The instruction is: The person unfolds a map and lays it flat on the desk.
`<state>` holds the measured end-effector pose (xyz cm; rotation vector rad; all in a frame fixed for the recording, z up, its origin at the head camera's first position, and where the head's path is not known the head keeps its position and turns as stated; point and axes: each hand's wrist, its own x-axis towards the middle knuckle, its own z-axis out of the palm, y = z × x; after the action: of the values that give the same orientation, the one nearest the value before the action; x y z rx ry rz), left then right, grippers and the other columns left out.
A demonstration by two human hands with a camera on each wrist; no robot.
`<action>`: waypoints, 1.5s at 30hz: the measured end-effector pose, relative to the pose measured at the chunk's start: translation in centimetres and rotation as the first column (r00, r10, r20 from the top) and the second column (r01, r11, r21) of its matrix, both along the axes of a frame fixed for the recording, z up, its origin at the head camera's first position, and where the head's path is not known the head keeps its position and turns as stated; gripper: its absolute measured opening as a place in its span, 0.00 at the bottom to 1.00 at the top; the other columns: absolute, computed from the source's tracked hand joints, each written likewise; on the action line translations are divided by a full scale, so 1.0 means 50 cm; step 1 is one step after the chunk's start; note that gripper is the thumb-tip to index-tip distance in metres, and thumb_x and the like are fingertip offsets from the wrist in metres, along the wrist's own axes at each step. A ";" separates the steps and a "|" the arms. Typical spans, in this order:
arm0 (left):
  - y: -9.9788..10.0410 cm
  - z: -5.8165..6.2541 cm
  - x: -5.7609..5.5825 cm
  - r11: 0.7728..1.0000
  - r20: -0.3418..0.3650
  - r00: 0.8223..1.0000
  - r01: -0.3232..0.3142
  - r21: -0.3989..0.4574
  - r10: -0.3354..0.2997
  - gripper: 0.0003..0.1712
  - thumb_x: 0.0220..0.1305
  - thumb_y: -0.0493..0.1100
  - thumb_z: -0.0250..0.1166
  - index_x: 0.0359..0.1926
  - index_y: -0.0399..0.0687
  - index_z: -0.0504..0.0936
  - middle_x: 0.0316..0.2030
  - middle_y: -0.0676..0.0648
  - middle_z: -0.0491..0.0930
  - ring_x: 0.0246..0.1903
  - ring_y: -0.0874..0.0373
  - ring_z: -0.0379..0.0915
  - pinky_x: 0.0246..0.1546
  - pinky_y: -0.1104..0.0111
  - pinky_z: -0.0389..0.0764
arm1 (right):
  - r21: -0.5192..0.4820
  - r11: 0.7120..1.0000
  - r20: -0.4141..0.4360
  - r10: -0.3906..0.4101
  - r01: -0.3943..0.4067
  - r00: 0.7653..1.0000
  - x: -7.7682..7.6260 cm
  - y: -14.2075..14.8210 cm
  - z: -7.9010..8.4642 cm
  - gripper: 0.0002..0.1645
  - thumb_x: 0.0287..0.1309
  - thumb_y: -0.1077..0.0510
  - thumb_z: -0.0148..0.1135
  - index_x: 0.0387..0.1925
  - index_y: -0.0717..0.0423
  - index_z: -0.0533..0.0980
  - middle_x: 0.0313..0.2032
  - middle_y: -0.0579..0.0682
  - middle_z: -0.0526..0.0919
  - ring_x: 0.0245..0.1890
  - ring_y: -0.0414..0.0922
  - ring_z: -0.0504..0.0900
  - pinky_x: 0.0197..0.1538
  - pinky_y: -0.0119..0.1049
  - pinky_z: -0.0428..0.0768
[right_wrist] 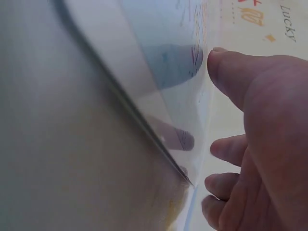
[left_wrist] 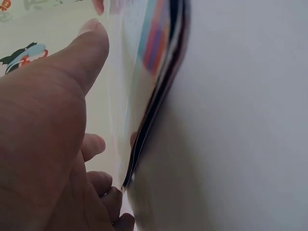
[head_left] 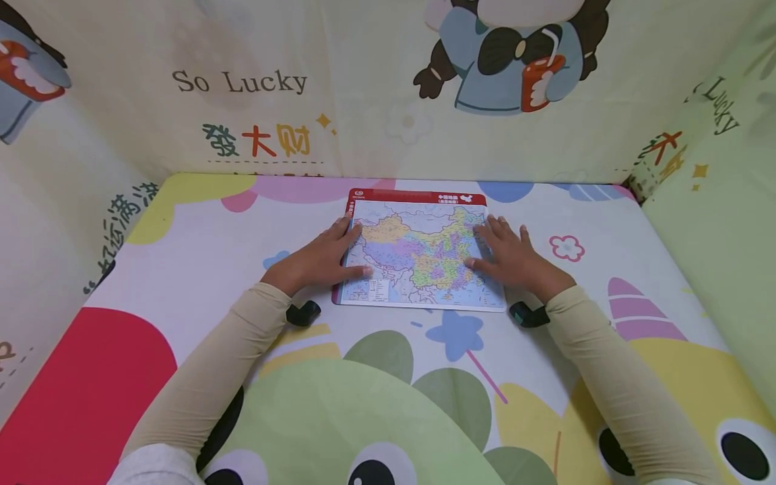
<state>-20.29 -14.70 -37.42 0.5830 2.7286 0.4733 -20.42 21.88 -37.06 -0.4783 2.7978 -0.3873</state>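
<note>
A glossy map board with a red top band and a coloured map of China lies flat on the patterned tabletop. On its left edge rests my left hand, thumb laid over the lower left of the map and fingers stretched toward the top corner. My right hand lies over the right edge, its thumb and fingertips on the map's right part. In the left wrist view, the dark board edge looks layered beside the fingers. The right wrist view shows the thumb mirrored in the shiny board surface.
Cartoon shapes cover the tabletop, including a large green figure at the front. Cream printed cloth rises as walls behind and at both sides. Dark wrist cameras sit under both wrists, close to the board's lower corners.
</note>
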 end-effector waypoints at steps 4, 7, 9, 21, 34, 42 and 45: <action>0.001 0.001 0.001 1.000 -0.011 1.000 0.007 -0.001 -0.007 0.61 0.55 0.74 0.61 0.77 0.51 0.43 0.77 0.45 0.32 0.74 0.49 0.30 0.70 0.52 0.50 | -0.027 1.000 0.035 0.009 -0.008 0.999 0.000 0.004 -0.004 0.53 0.64 0.38 0.58 0.75 0.63 0.46 0.75 0.64 0.39 0.74 0.61 0.34 0.71 0.58 0.38; 0.002 0.004 0.000 1.000 -0.009 1.000 0.023 -0.008 -0.023 0.61 0.55 0.75 0.60 0.77 0.51 0.43 0.77 0.47 0.31 0.74 0.48 0.30 0.70 0.52 0.50 | -0.029 1.000 0.062 -0.006 0.008 0.998 -0.001 0.005 -0.004 0.55 0.63 0.37 0.58 0.75 0.63 0.44 0.75 0.63 0.39 0.74 0.60 0.34 0.70 0.59 0.43; 0.002 0.006 0.000 0.999 0.002 0.999 0.032 -0.013 -0.032 0.61 0.55 0.74 0.60 0.78 0.51 0.43 0.77 0.49 0.30 0.74 0.47 0.30 0.70 0.51 0.49 | -0.027 1.000 0.067 -0.005 0.007 0.998 -0.001 0.005 -0.004 0.56 0.63 0.37 0.58 0.75 0.63 0.44 0.75 0.62 0.38 0.74 0.60 0.34 0.70 0.60 0.45; 0.000 0.002 -0.010 0.997 0.042 0.997 0.065 -0.030 -0.064 0.62 0.56 0.71 0.63 0.77 0.47 0.42 0.77 0.47 0.33 0.74 0.51 0.27 0.72 0.54 0.40 | -0.037 0.999 0.116 0.002 0.003 0.993 -0.007 0.000 0.000 0.57 0.64 0.37 0.58 0.75 0.64 0.41 0.75 0.62 0.35 0.74 0.57 0.31 0.70 0.59 0.47; 0.005 0.002 -0.009 0.996 0.036 0.996 0.079 -0.047 -0.077 0.61 0.57 0.70 0.62 0.77 0.45 0.42 0.77 0.45 0.34 0.74 0.51 0.28 0.72 0.55 0.37 | -0.011 0.998 0.068 0.060 -0.060 0.996 -0.012 -0.001 0.006 0.52 0.66 0.45 0.59 0.73 0.72 0.44 0.73 0.69 0.37 0.72 0.64 0.29 0.70 0.59 0.40; 0.010 0.000 0.002 0.995 0.028 0.999 0.042 -0.093 -0.039 0.61 0.56 0.71 0.62 0.77 0.46 0.43 0.77 0.46 0.35 0.75 0.50 0.29 0.72 0.55 0.39 | 0.002 0.998 0.076 0.068 -0.068 0.995 -0.034 -0.001 0.000 0.54 0.65 0.44 0.60 0.74 0.70 0.43 0.74 0.68 0.38 0.73 0.63 0.29 0.70 0.60 0.42; 0.011 -0.001 0.007 0.993 0.023 0.999 0.038 -0.108 -0.036 0.61 0.56 0.71 0.62 0.77 0.46 0.43 0.77 0.45 0.35 0.74 0.50 0.29 0.71 0.54 0.40 | -0.003 0.998 0.085 0.065 -0.065 0.994 -0.041 -0.003 0.000 0.54 0.65 0.44 0.60 0.74 0.69 0.43 0.74 0.67 0.38 0.73 0.62 0.30 0.70 0.59 0.40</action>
<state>-19.94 -14.17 -37.44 0.5961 2.6987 0.3175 -22.46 21.75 -37.06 -0.5391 2.6929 -0.3851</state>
